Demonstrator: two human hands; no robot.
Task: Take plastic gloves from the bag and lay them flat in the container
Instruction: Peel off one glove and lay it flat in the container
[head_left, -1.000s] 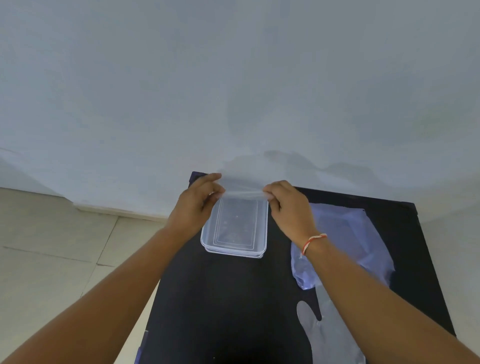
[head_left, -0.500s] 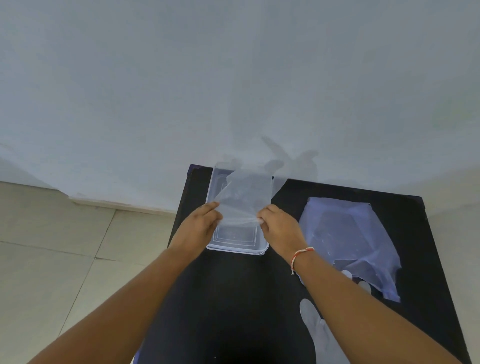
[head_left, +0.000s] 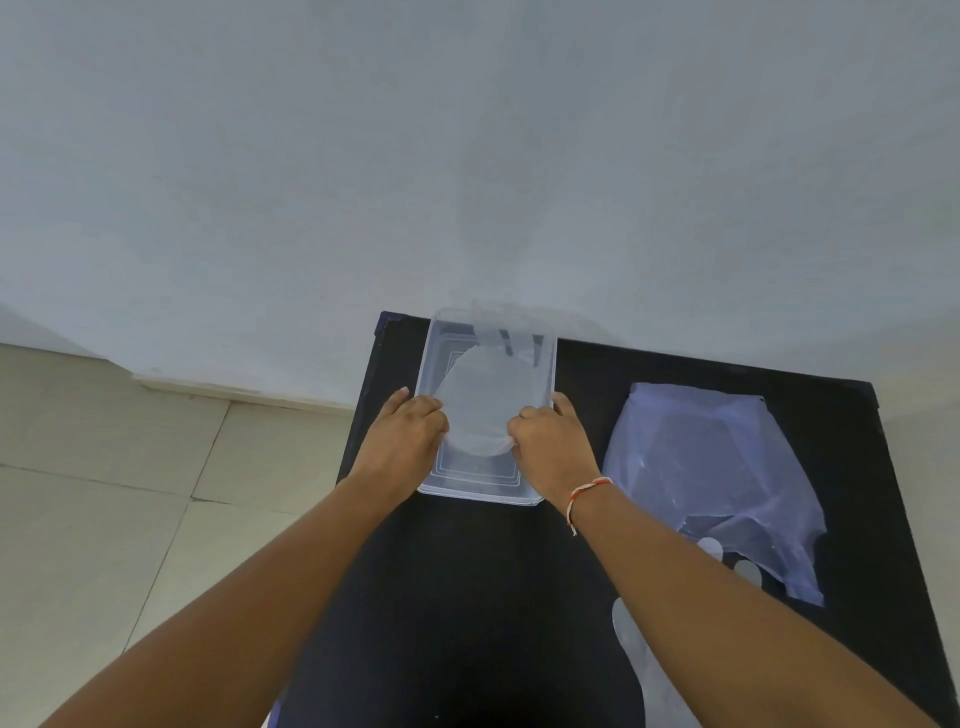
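A clear rectangular plastic container (head_left: 478, 491) stands on the black table (head_left: 467, 597) near its far left corner. A thin see-through plastic glove (head_left: 480, 400) lies spread inside it, its fingers reaching over the far rim. My left hand (head_left: 402, 441) pinches the glove's cuff edge on the left. My right hand (head_left: 550, 447) pinches the cuff on the right. To the right lies the crumpled bluish plastic bag (head_left: 711, 467). Another clear glove (head_left: 644, 660) lies on the table under my right forearm, partly hidden.
The table stands against a pale wall (head_left: 467, 156). Beige floor tiles (head_left: 104, 493) lie to the left, below the table's left edge. Two glove fingertips (head_left: 727, 558) poke out from under the bag's near edge.
Both hands have lowered the glove from above the container's far end down into the container, where it now lies spread. The view has tilted down slightly.
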